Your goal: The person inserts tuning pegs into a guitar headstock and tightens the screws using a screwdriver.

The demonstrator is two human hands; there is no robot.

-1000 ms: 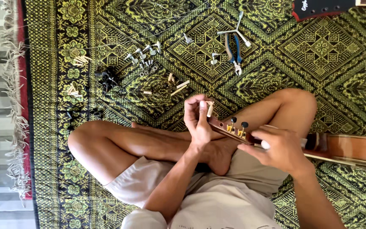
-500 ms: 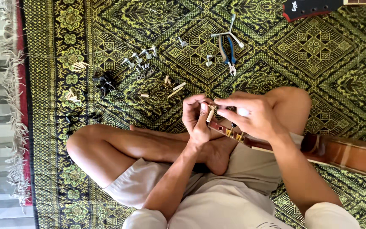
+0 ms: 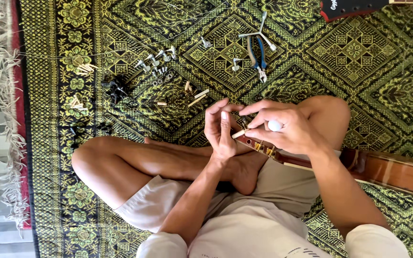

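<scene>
I sit cross-legged on a green patterned carpet [image 3: 388,62] with a brown guitar neck [image 3: 393,169] across my lap. Its headstock [image 3: 264,147], with gold tuner parts, points toward my hands. My left hand [image 3: 221,129] grips the headstock tip, fingers upright, with a small cream peg [image 3: 238,134] at its palm. My right hand [image 3: 288,129] reaches over the headstock from the right, fingertips meeting the left hand. A small white knob [image 3: 274,125] is pinched between its fingers.
Loose parts lie on the carpet ahead: blue-handled pliers [image 3: 260,58], several metal tuning pegs [image 3: 161,61], cream pegs [image 3: 196,98], black bits [image 3: 115,88]. A dark second headstock [image 3: 354,7] shows at the top right. The carpet's fringe [image 3: 10,153] runs down the left.
My right hand has moved left from the guitar neck up to the headstock tip and now meets my left hand. The left hand stays on the headstock.
</scene>
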